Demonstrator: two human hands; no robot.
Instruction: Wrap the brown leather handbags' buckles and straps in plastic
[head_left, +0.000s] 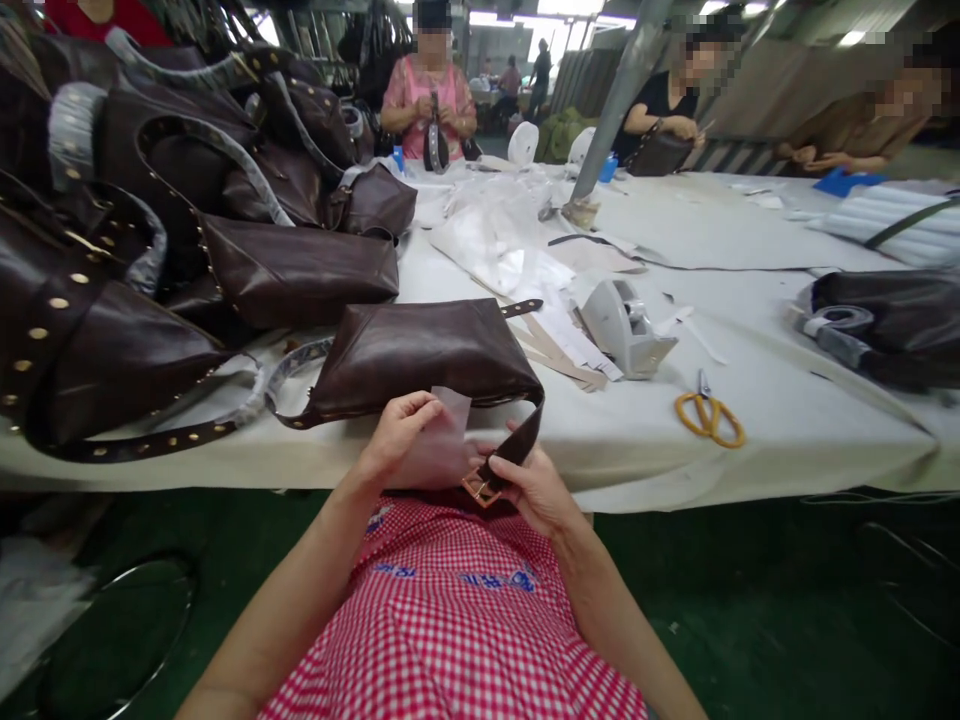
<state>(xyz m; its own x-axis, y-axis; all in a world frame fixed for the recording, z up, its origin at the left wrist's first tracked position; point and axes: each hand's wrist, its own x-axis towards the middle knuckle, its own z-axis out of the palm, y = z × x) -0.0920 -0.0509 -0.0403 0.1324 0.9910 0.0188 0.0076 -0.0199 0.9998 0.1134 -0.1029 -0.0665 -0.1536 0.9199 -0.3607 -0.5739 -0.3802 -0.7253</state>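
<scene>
At the near edge of the table (pixel 810 430), just below the brown bag (pixel 420 355): dark strap (pixel 525 440) grasped by right hand (pixel 536 490) near its buckle (pixel 481 488); thin sheet (pixel 446 440) pinched in left hand (pixel 397 435), just beside the buckle; strap slanting from bag's right end down-left, buckle end toward the lap.

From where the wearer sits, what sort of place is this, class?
Probably a handbag workshop: brown studded handbags heaped on a work table, other people handling bags across it, the right hand holding a buckled strap, the left hand a thin sheet.
</scene>
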